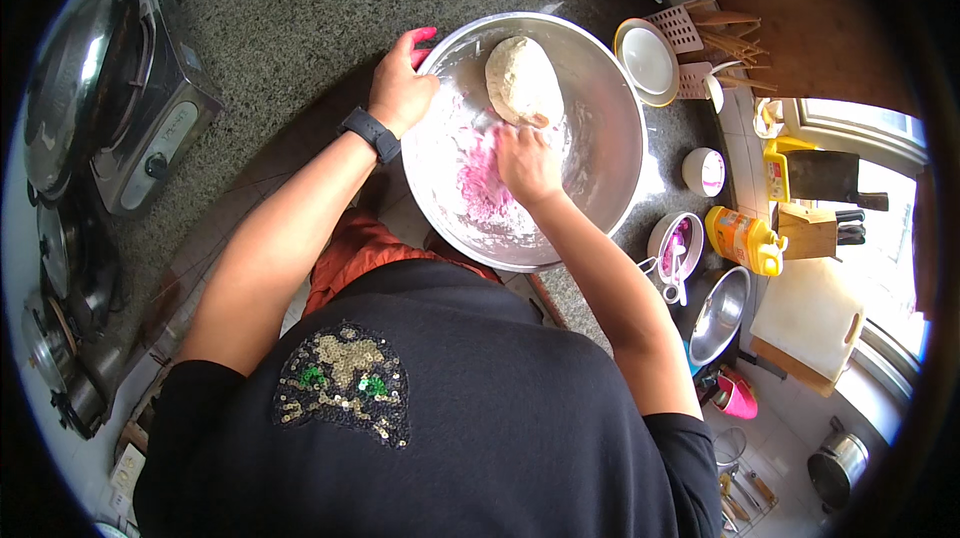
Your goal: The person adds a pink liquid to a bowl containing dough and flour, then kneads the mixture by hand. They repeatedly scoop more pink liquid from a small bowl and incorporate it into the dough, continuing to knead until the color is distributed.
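Observation:
A wide stainless-steel mixing bowl (pixel 604 133) sits at the counter's front edge, close to my body. My left hand (pixel 405 88) grips its left rim, thumb over the edge and pink-stained fingers outside. Inside the bowl, a smooth pale dough lump (pixel 523 77) rests on the far side. Nearer to me lies a crumbly pink-and-white flour mixture (pixel 484 182). My right hand (pixel 529 163) presses into this mixture with bent fingers, just below the dough lump. The fingertips of that hand are hidden, so whether they pinch anything is unclear. White flour streaks coat the bowl's inner wall.
Right of the bowl are stacked plates (pixel 649 62), a small white cup (pixel 703 172), a pink-smeared strainer (pixel 675 245) with spoons, a yellow jug (pixel 742 239) and another metal bowl (pixel 721 317). A gas stove (pixel 154 140) with a lidded wok (pixel 82 80) stands left.

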A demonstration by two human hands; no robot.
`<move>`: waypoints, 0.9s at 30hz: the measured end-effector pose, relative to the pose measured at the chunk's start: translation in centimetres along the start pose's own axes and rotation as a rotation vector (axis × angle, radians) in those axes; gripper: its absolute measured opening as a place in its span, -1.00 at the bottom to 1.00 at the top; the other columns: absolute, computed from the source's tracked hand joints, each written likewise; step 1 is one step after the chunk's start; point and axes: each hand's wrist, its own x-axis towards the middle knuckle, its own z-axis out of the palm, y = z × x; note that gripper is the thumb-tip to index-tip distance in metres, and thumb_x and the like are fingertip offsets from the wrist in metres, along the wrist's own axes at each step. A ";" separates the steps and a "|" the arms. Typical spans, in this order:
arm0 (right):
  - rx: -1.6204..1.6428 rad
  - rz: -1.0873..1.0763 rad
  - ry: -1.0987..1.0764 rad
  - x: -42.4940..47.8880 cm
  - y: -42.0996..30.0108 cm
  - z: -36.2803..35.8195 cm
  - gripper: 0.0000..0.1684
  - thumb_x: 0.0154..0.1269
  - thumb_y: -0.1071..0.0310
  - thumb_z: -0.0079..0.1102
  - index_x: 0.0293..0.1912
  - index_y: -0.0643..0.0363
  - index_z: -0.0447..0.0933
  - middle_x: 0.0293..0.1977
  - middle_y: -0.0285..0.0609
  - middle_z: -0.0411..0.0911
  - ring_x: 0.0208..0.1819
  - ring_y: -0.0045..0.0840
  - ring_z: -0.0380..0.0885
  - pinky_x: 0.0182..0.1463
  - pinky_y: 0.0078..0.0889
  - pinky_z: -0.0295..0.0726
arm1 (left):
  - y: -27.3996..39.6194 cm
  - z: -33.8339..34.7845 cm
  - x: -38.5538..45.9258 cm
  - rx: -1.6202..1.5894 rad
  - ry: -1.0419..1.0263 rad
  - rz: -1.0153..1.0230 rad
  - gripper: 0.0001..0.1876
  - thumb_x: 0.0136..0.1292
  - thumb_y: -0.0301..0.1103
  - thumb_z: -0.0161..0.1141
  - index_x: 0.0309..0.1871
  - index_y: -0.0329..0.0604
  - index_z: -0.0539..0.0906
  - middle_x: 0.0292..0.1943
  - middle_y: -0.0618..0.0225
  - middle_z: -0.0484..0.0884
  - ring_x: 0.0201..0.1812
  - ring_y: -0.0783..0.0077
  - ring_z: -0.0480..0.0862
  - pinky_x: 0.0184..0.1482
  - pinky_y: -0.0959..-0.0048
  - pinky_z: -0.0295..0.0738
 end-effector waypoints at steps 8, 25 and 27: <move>0.504 0.061 -0.010 -2.6 2.4 -2.4 -0.20 0.30 0.07 0.19 0.39 0.21 0.16 0.35 0.18 0.14 0.40 -0.04 0.15 0.44 -0.16 0.18 | 0.1 0.5 0.3 -0.013 0.015 -0.004 -0.42 0.00 -0.60 0.11 0.21 -0.20 0.47 -0.08 0.08 0.69 -0.03 0.21 0.69 0.04 0.39 0.53; 0.350 -0.080 0.322 6.8 -6.4 2.2 -0.77 0.16 0.16 0.17 -0.41 0.11 0.51 -0.42 -0.16 0.47 -0.28 -0.20 0.51 -0.19 -0.12 0.48 | 0.9 -0.1 -0.1 0.026 -0.041 -0.036 -0.44 -0.02 -0.55 0.15 0.18 -0.16 0.51 -0.05 0.06 0.69 -0.01 0.16 0.69 0.07 0.33 0.54; 0.339 -0.053 0.389 7.7 -6.4 2.5 -0.74 0.19 0.16 0.13 -0.50 0.11 0.51 -0.48 -0.14 0.49 -0.37 -0.20 0.54 -0.28 -0.16 0.53 | 0.2 0.0 0.4 0.039 -0.043 0.021 -0.45 -0.02 -0.56 0.15 0.16 -0.15 0.53 -0.05 0.07 0.69 0.00 0.15 0.69 0.07 0.33 0.55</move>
